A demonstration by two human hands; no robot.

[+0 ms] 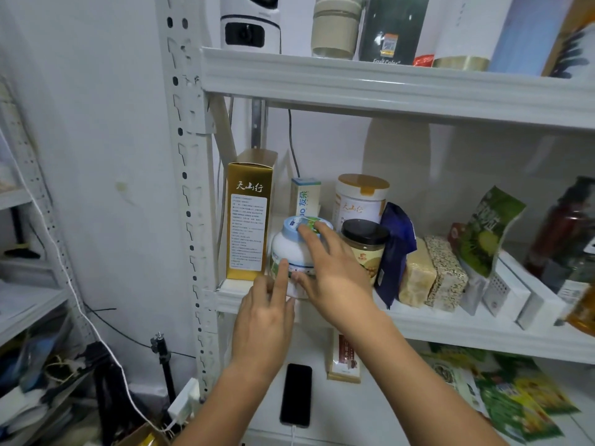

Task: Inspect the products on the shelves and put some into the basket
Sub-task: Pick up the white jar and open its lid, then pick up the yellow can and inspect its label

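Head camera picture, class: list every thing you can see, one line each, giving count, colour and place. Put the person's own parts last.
Gold box: one, middle shelf, far left.
White jar: one, blue lid, beside gold box.
Blue-green carton: one, behind white jar.
Gold-lidded tub: one, white, at back.
Black-lidded jar: one, tan contents, right of white jar.
Dark blue pouch: one, leaning beside black-lidded jar.
Grain bricks: two, yellow and speckled.
Green pouch: one, right.
Phone: one, black, lower shelf.
Left hand: fingertip touching white jar.
Right hand: gripping white jar.
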